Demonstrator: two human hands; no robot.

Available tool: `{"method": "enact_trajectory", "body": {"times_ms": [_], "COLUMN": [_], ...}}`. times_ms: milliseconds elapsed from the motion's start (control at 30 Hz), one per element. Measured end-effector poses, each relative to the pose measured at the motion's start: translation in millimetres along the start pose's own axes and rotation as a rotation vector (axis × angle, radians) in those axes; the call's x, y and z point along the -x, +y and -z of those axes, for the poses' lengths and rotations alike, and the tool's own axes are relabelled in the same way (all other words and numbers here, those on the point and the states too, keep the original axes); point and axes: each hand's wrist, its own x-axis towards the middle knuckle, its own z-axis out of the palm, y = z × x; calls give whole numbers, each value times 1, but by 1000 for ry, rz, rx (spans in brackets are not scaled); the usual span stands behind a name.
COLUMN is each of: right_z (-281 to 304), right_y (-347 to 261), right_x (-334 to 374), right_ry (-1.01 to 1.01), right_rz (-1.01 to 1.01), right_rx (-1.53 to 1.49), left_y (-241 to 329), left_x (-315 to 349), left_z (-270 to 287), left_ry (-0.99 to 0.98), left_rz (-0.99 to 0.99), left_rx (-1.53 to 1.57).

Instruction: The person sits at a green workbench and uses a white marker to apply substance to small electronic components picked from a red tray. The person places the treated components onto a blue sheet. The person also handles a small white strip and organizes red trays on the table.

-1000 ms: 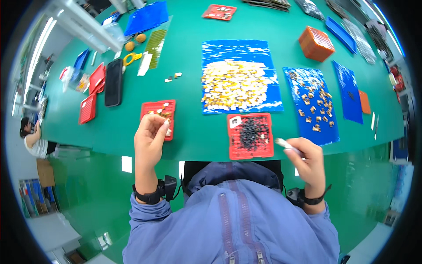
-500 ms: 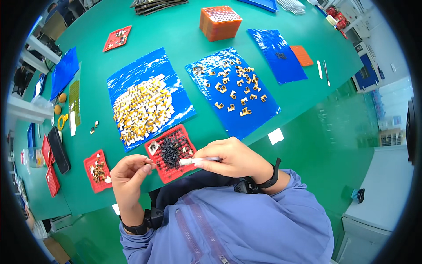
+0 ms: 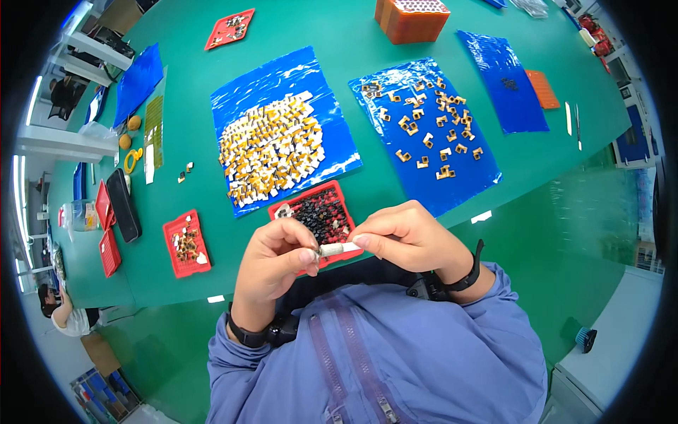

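My right hand (image 3: 404, 237) pinches a slim pale pen-like tool (image 3: 340, 248), which points left. Its blunt end meets the fingertips of my left hand (image 3: 277, 258), which are closed on something too small to make out. Just beyond both hands lies a red tray (image 3: 344, 201) at the table's near edge, filled with small black parts (image 3: 319, 215) and partly covered by my fingers. A pale piece (image 3: 284, 211) sits in the tray's left corner.
Blue sheets bear many white-and-gold pieces (image 3: 272, 148) and scattered gold parts (image 3: 445, 116). Another red tray (image 3: 200, 244) stands left, near a black case (image 3: 124, 205). An orange tray stack (image 3: 411, 25) stands far back. A person (image 3: 69, 318) is at far left.
The tool has left the tray and its end now meets my left fingertips. My hands have come closer together, on the near side of the tray. The whole view has shifted.
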Motion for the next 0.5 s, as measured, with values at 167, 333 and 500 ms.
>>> {"method": "enact_trajectory", "body": {"times_ms": [167,333,500], "right_z": [2,3,0], "right_y": [4,2,1], "right_x": [-5,-12,-12], "right_ry": [-44,-52,-110], "right_rz": [-10,43,-63], "right_rx": [-64,13,10], "left_y": [-4,-5,-5], "left_x": [-3,-2,0], "left_z": [2,4,9], "left_ry": [-76,-86,-109], "left_rz": [34,64,53], "left_rx": [96,142,136]}}
